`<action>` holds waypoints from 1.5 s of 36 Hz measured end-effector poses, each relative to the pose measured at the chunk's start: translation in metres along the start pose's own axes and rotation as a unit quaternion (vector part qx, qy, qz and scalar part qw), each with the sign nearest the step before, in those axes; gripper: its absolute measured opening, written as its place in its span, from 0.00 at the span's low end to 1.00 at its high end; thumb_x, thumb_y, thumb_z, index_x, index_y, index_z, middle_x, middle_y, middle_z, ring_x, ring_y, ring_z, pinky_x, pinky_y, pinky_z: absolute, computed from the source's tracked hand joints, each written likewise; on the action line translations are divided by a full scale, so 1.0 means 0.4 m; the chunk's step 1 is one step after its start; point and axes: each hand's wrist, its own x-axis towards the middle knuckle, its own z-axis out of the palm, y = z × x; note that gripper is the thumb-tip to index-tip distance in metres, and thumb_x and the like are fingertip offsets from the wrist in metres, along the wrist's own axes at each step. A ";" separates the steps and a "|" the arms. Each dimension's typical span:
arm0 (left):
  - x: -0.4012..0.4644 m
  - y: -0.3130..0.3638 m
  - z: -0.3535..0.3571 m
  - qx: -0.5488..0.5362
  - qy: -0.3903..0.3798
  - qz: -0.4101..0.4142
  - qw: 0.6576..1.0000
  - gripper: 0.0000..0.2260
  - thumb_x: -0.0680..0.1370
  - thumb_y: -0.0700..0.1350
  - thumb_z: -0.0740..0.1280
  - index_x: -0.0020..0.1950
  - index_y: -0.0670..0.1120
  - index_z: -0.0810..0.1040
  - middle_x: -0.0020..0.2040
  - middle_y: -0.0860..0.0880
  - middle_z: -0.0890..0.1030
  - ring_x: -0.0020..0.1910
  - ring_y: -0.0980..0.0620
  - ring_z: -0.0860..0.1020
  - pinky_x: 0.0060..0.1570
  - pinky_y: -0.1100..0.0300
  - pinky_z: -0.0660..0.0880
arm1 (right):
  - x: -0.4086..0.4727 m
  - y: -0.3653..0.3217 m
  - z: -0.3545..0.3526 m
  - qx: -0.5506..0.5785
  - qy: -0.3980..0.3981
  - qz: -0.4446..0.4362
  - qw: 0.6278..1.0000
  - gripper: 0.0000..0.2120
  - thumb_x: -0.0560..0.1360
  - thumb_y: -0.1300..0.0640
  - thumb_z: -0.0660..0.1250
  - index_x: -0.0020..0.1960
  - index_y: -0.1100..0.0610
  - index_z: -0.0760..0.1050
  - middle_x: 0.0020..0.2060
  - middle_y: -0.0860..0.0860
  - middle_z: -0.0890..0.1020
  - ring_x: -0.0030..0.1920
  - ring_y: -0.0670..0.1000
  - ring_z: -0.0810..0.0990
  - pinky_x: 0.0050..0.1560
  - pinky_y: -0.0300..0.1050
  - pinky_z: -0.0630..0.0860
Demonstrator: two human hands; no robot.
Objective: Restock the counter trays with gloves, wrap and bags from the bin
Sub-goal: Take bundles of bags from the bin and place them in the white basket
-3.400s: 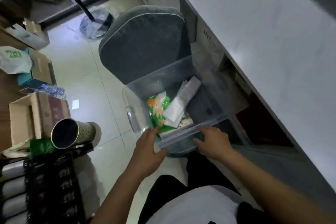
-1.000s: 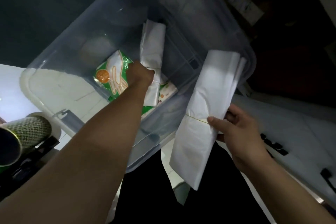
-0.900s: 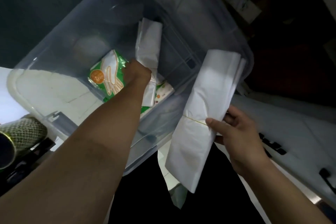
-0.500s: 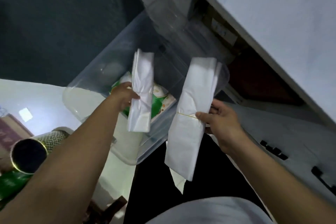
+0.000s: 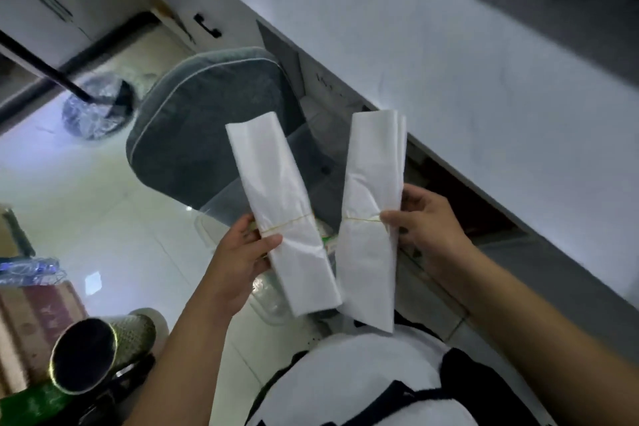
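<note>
Both bag bundles (image 5: 371,214) now above the bin (image 5: 262,294), one clasped per grip.

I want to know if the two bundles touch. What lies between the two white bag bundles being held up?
Head view: the left bag bundle and right bag bundle stand apart above, the clear bin showing between; their lower ends meet.

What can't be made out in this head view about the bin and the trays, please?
- Bin contents: hidden behind the two bag bundles, left and right, held by the left hand and right hand.
- Counter trays: none in frame.
- Bundle count: too blurred.
</note>
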 end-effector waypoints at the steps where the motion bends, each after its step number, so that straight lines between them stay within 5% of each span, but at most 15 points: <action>1: -0.003 0.006 0.005 -0.002 -0.021 0.012 1.000 0.21 0.75 0.36 0.72 0.66 0.48 0.75 0.59 0.46 0.84 0.57 0.45 0.83 0.51 0.50 0.82 | -0.030 -0.001 -0.001 0.014 0.019 -0.008 1.000 0.20 0.70 0.73 0.70 0.58 0.58 0.81 0.49 0.53 0.87 0.50 0.55 0.85 0.50 0.54 0.82; 4: -0.015 0.016 0.029 0.000 -0.080 0.040 0.996 0.25 0.72 0.38 0.73 0.67 0.48 0.75 0.60 0.44 0.83 0.58 0.42 0.82 0.56 0.45 0.79 | -0.137 0.009 -0.026 0.064 0.087 -0.028 0.994 0.19 0.71 0.75 0.67 0.59 0.61 0.80 0.51 0.58 0.86 0.52 0.59 0.84 0.53 0.56 0.81; 12: -0.060 -0.025 0.232 -0.016 -0.268 0.063 0.961 0.21 0.67 0.42 0.75 0.59 0.48 0.81 0.55 0.44 0.84 0.48 0.47 0.84 0.40 0.56 0.81 | -0.449 0.079 -0.214 0.110 0.268 -0.065 0.955 0.16 0.72 0.69 0.70 0.53 0.51 0.83 0.47 0.50 0.87 0.44 0.54 0.86 0.39 0.50 0.82; 15: -0.101 -0.046 0.340 0.010 -0.330 0.048 0.943 0.21 0.69 0.41 0.73 0.62 0.48 0.79 0.57 0.46 0.84 0.49 0.47 0.84 0.40 0.56 0.81 | -0.575 0.108 -0.306 0.143 0.329 -0.081 0.930 0.15 0.72 0.68 0.69 0.49 0.49 0.85 0.47 0.51 0.87 0.42 0.53 0.86 0.43 0.53 0.82; 21: -0.175 -0.050 0.528 0.057 -0.403 0.023 0.913 0.20 0.70 0.40 0.71 0.61 0.49 0.79 0.56 0.45 0.85 0.49 0.47 0.85 0.41 0.55 0.82 | -0.739 0.077 -0.512 0.219 0.399 -0.154 0.877 0.15 0.70 0.69 0.70 0.55 0.57 0.82 0.48 0.53 0.87 0.41 0.53 0.86 0.37 0.47 0.81; 30: -0.169 -0.052 0.778 0.147 -0.389 0.024 0.909 0.17 0.77 0.35 0.68 0.64 0.47 0.78 0.47 0.46 0.86 0.34 0.54 0.83 0.26 0.63 0.76 | -0.665 0.005 -0.885 0.217 0.419 -0.116 0.874 0.10 0.74 0.69 0.65 0.51 0.58 0.79 0.41 0.52 0.85 0.35 0.52 0.84 0.36 0.47 0.82; 35: -0.138 -0.077 0.911 0.164 -0.351 -0.004 0.922 0.17 0.77 0.36 0.68 0.63 0.51 0.79 0.54 0.45 0.86 0.44 0.49 0.86 0.35 0.59 0.80 | -0.556 -0.018 -1.072 0.189 0.378 -0.056 0.905 0.06 0.75 0.67 0.66 0.49 0.58 0.78 0.41 0.53 0.83 0.36 0.52 0.83 0.33 0.46 0.79; 45: -0.080 -0.090 1.072 0.168 -0.251 0.026 0.953 0.17 0.77 0.37 0.68 0.63 0.51 0.79 0.54 0.47 0.86 0.46 0.48 0.85 0.39 0.55 0.80 | -0.304 -0.098 -1.263 0.129 0.289 -0.021 0.949 0.09 0.73 0.67 0.68 0.51 0.59 0.79 0.44 0.57 0.83 0.36 0.55 0.82 0.31 0.46 0.80; 48: -0.068 -0.086 1.092 0.157 -0.227 0.028 0.961 0.17 0.77 0.36 0.68 0.64 0.50 0.78 0.53 0.47 0.86 0.46 0.48 0.85 0.41 0.53 0.80 | -0.257 -0.084 -1.263 0.028 0.280 0.022 0.959 0.18 0.71 0.68 0.72 0.56 0.55 0.74 0.49 0.60 0.81 0.42 0.58 0.82 0.31 0.49 0.81; 51: -0.055 -0.080 1.109 0.142 -0.218 0.027 0.965 0.19 0.77 0.36 0.67 0.67 0.48 0.76 0.56 0.45 0.85 0.49 0.46 0.84 0.44 0.52 0.79 | -0.226 -0.057 -1.253 -0.036 0.287 0.035 0.956 0.29 0.69 0.68 0.74 0.68 0.58 0.70 0.51 0.58 0.79 0.44 0.58 0.82 0.44 0.59 0.83; 54: -0.052 -0.078 1.124 0.136 -0.217 0.029 0.966 0.18 0.77 0.36 0.67 0.66 0.48 0.77 0.57 0.43 0.84 0.50 0.45 0.84 0.45 0.50 0.79 | -0.205 -0.045 -1.242 -0.105 0.303 0.012 0.947 0.30 0.68 0.66 0.74 0.67 0.58 0.69 0.46 0.53 0.77 0.44 0.61 0.83 0.46 0.63 0.82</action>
